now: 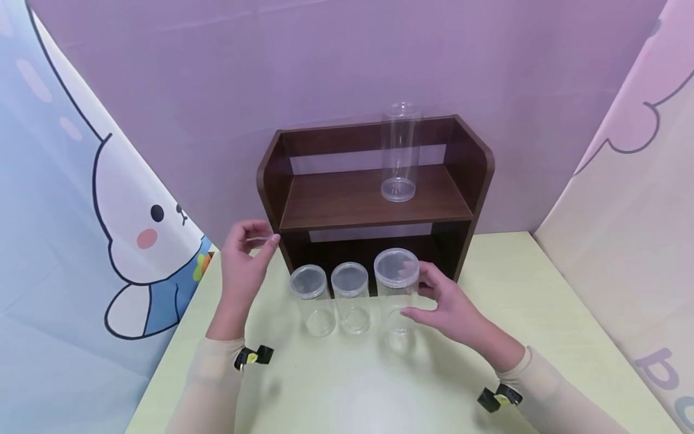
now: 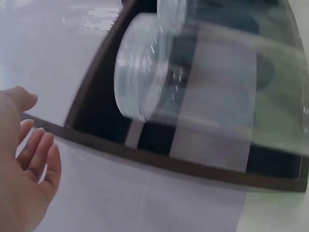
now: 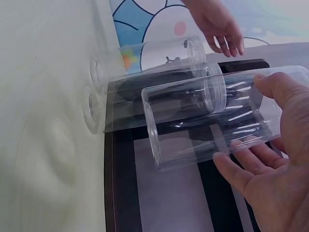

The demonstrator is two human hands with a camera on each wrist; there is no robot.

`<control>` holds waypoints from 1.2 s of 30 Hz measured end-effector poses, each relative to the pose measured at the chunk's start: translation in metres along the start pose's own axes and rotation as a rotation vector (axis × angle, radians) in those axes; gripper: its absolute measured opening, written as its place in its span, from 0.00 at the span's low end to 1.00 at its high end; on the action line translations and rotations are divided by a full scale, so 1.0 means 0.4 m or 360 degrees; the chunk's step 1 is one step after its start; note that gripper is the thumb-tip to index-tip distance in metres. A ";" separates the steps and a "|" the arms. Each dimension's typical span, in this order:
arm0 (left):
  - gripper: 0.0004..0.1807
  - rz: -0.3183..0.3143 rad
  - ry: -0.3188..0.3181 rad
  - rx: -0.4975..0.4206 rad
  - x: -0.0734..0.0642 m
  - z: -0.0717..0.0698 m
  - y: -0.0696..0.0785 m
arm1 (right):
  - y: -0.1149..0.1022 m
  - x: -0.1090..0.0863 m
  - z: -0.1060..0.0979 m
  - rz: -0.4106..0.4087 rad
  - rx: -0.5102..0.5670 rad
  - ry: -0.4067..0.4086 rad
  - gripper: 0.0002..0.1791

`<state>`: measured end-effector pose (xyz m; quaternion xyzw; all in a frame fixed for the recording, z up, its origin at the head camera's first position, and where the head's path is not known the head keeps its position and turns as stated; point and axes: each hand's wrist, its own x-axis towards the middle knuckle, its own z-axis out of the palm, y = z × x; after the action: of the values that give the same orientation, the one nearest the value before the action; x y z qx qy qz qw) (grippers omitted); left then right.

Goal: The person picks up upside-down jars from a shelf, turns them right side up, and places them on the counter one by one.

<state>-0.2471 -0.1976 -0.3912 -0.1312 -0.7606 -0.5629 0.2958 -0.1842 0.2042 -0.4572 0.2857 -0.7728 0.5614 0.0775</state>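
My right hand (image 1: 450, 307) grips a clear, lidded cylindrical jar (image 1: 397, 271) from its right side, thumb in front and fingers behind. In the right wrist view, this jar's base (image 3: 152, 128) is off the tabletop. Two similar jars, a left one (image 1: 310, 286) and a middle one (image 1: 351, 283), stand upright side by side to its left. Raised near the left end of a dark brown two-tier shelf (image 1: 374, 202) is my left hand (image 1: 245, 265), loosely bent and holding nothing. Blurred in the left wrist view, a jar (image 2: 140, 67) lies beyond that hand.
A taller clear container (image 1: 400, 157) stands on the shelf's upper tier, right of centre. The jars are in front of the lower tier on a pale yellow-green table (image 1: 325, 386). Purple cloth (image 1: 347, 60) hangs behind, and printed curtains (image 1: 146, 241) flank both sides.
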 end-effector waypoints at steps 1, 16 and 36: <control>0.21 0.0000 0.0031 0.0003 0.007 0.001 -0.008 | 0.001 -0.001 0.000 0.0008 -0.0005 -0.0005 0.44; 0.23 0.0145 0.0229 0.0017 0.060 0.041 -0.017 | 0.004 -0.009 0.001 0.0062 -0.0018 -0.0022 0.45; 0.19 0.0189 0.0300 0.0101 0.070 0.045 -0.027 | 0.046 0.009 0.012 -0.0003 -0.0046 0.0048 0.45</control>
<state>-0.2805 -0.1880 -0.3864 -0.1131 -0.7376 -0.5299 0.4030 -0.1959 0.2023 -0.4727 0.2769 -0.7792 0.5544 0.0937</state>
